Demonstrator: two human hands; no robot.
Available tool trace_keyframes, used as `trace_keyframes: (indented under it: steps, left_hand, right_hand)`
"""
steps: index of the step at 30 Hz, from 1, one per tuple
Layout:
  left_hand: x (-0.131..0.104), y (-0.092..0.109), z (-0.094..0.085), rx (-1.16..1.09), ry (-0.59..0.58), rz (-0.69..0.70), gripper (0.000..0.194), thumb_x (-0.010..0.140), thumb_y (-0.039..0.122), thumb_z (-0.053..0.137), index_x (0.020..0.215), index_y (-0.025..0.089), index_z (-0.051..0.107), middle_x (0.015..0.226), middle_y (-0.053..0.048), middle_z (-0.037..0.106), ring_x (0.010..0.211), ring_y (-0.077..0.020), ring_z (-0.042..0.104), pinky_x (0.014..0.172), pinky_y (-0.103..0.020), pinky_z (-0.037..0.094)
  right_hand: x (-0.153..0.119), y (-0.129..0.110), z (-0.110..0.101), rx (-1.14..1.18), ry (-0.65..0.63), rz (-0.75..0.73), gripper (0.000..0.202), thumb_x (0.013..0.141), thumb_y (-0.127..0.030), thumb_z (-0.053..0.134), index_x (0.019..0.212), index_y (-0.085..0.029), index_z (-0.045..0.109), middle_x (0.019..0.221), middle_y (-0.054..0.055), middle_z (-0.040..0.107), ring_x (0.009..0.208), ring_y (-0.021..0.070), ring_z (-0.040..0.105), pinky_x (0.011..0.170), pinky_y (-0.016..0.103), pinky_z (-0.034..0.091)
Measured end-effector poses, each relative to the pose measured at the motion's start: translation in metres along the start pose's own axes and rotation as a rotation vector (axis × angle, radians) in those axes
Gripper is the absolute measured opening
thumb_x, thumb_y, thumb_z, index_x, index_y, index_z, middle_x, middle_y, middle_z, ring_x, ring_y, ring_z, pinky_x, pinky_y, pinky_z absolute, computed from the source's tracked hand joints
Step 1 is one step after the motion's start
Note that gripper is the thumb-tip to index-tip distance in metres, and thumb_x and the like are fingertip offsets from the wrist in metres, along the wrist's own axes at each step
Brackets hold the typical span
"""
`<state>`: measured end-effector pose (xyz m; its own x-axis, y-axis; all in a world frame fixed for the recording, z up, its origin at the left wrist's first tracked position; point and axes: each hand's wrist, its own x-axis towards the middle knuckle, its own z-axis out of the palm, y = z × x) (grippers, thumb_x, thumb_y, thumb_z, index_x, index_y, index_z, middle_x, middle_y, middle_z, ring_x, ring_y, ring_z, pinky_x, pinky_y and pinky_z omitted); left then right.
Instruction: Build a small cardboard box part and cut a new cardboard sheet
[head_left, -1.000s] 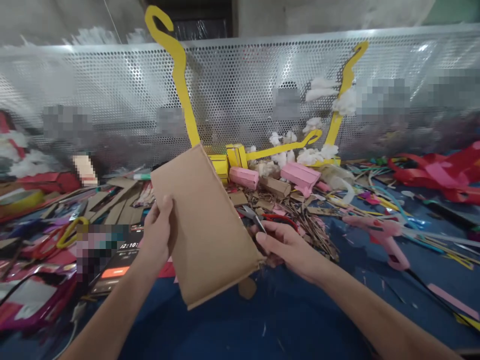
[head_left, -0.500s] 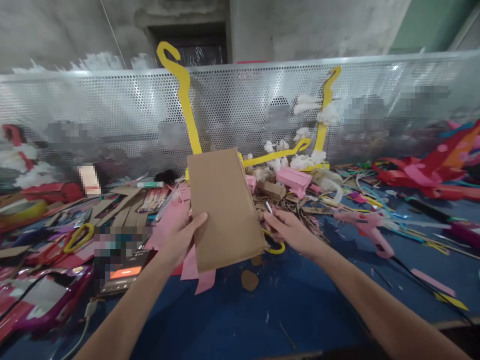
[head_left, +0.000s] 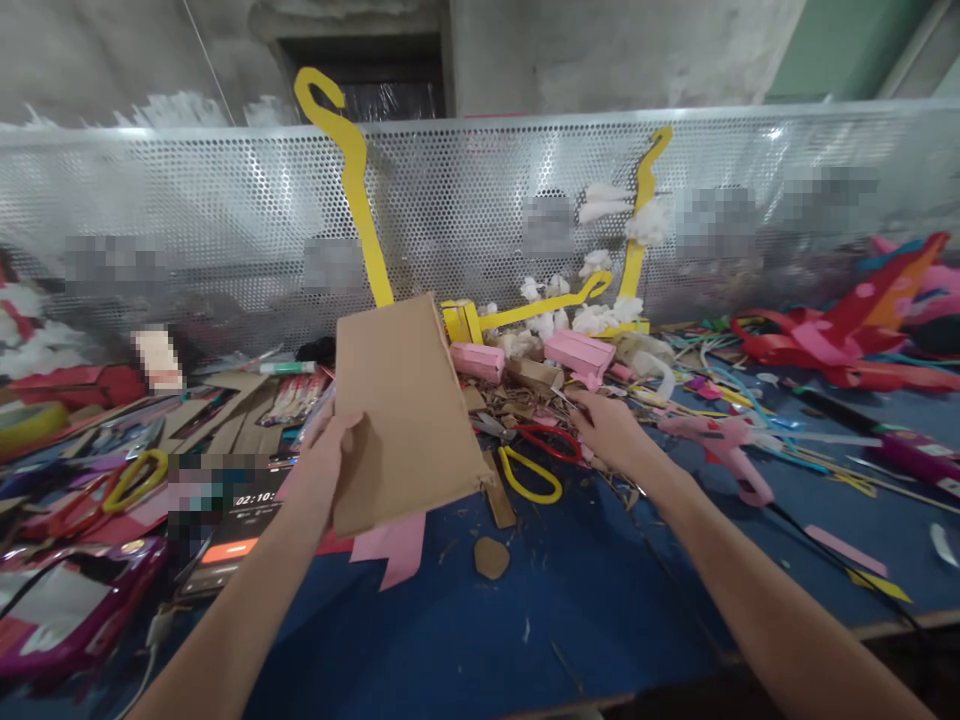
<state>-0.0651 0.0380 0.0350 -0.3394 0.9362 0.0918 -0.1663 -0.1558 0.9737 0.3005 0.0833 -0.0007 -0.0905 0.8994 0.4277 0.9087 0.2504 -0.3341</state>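
Observation:
My left hand (head_left: 326,455) grips a brown cardboard rectangle (head_left: 401,410) by its left edge and holds it tilted up above the table. My right hand (head_left: 611,430) is closed in a pinch at the scrap pile, right of the cardboard and apart from it. From its fingertips sticks a slim silvery tool (head_left: 561,397), too small to identify. Beneath that hand lie scissors with a red handle (head_left: 551,442) and a yellow handle loop (head_left: 531,475). Cut cardboard scraps (head_left: 501,495) and pink paper (head_left: 390,550) are below the cardboard.
A pink glue gun (head_left: 724,440) with a black cord lies on the right. Yellow hook-topped paper pieces (head_left: 367,210) stand before a perforated metal panel (head_left: 465,200). Pink blocks (head_left: 577,352) sit behind the scraps. A phone (head_left: 240,530) lies at left on the blue table (head_left: 450,640).
My left hand has shifted the cardboard left. My right hand has moved away from its edge to the right, carrying the slim tool, and the scissors have come into sight.

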Motion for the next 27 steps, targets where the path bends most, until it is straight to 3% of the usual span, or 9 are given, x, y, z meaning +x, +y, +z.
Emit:
trace_keyframes:
  steps: [4, 6, 10, 12, 15, 18, 22, 27]
  left_hand:
    - [0.011, 0.005, -0.009, -0.071, 0.125, -0.048, 0.041, 0.069, 0.029, 0.073, 0.110, 0.026, 0.068, 0.097, 0.000, 0.077, 0.071, -0.0169, 0.072, 0.062, -0.024, 0.058]
    - [0.012, 0.009, -0.009, -0.088, 0.154, -0.025, 0.042, 0.068, 0.031, 0.075, 0.110, 0.025, 0.069, 0.095, 0.000, 0.077, 0.071, -0.0167, 0.072, 0.063, -0.023, 0.058]
    - [0.008, 0.012, -0.007, -0.104, 0.137, -0.028, 0.044, 0.068, 0.029, 0.076, 0.111, 0.026, 0.069, 0.093, 0.001, 0.076, 0.067, -0.0146, 0.070, 0.063, -0.024, 0.057]
    - [0.008, 0.012, -0.006, -0.106, 0.150, -0.039, 0.044, 0.069, 0.028, 0.077, 0.112, 0.026, 0.068, 0.093, 0.001, 0.076, 0.064, -0.0135, 0.069, 0.061, -0.024, 0.057]
    - [0.010, 0.010, -0.007, -0.115, 0.152, -0.038, 0.042, 0.069, 0.028, 0.077, 0.110, 0.026, 0.069, 0.096, 0.002, 0.077, 0.063, -0.0128, 0.069, 0.064, -0.025, 0.057]
    - [0.012, 0.008, -0.009, -0.121, 0.149, -0.042, 0.041, 0.069, 0.028, 0.077, 0.109, 0.027, 0.070, 0.093, 0.002, 0.077, 0.063, -0.0135, 0.069, 0.068, -0.028, 0.059]
    - [0.016, 0.006, -0.012, -0.139, 0.151, -0.040, 0.039, 0.067, 0.029, 0.077, 0.106, 0.026, 0.072, 0.096, 0.001, 0.076, 0.068, -0.0150, 0.070, 0.066, -0.027, 0.059]
    - [0.020, 0.002, -0.014, -0.158, 0.161, -0.014, 0.042, 0.066, 0.030, 0.078, 0.107, 0.027, 0.072, 0.095, 0.000, 0.076, 0.067, -0.0147, 0.070, 0.063, -0.024, 0.059]
  right_hand:
    - [-0.001, -0.002, -0.002, -0.072, 0.007, 0.010, 0.044, 0.092, -0.012, 0.044, 0.135, -0.011, 0.055, 0.115, 0.019, 0.070, 0.101, 0.0308, 0.065, 0.086, 0.040, 0.045]
    - [-0.004, -0.009, -0.005, -0.091, 0.005, -0.004, 0.038, 0.094, -0.017, 0.045, 0.129, -0.011, 0.057, 0.122, 0.020, 0.066, 0.111, 0.0320, 0.061, 0.091, 0.041, 0.044]
    - [-0.021, -0.036, -0.009, -0.080, -0.159, -0.144, 0.020, 0.095, -0.029, 0.051, 0.105, -0.018, 0.066, 0.109, 0.010, 0.069, 0.103, 0.0224, 0.063, 0.090, 0.031, 0.046]
    - [-0.030, -0.051, -0.007, -0.096, -0.245, -0.192, 0.027, 0.090, -0.035, 0.060, 0.109, -0.017, 0.065, 0.114, 0.012, 0.067, 0.106, 0.0243, 0.062, 0.090, 0.031, 0.046]
    - [-0.033, -0.067, -0.002, -0.158, -0.327, -0.182, 0.044, 0.082, -0.030, 0.068, 0.119, -0.008, 0.061, 0.125, 0.021, 0.061, 0.115, 0.0322, 0.057, 0.094, 0.038, 0.045]
    - [-0.022, -0.074, 0.001, -0.213, -0.386, -0.125, 0.041, 0.074, -0.018, 0.068, 0.112, -0.002, 0.062, 0.113, 0.025, 0.064, 0.104, 0.0341, 0.063, 0.086, 0.038, 0.048]
    - [-0.009, -0.079, -0.004, -0.239, -0.378, -0.085, 0.043, 0.069, -0.009, 0.069, 0.110, -0.004, 0.061, 0.112, 0.023, 0.063, 0.099, 0.0309, 0.064, 0.081, 0.033, 0.049]
    - [-0.013, -0.079, -0.008, -0.222, -0.259, -0.050, 0.037, 0.077, -0.007, 0.063, 0.113, -0.004, 0.059, 0.122, 0.023, 0.056, 0.107, 0.0295, 0.061, 0.089, 0.033, 0.047]
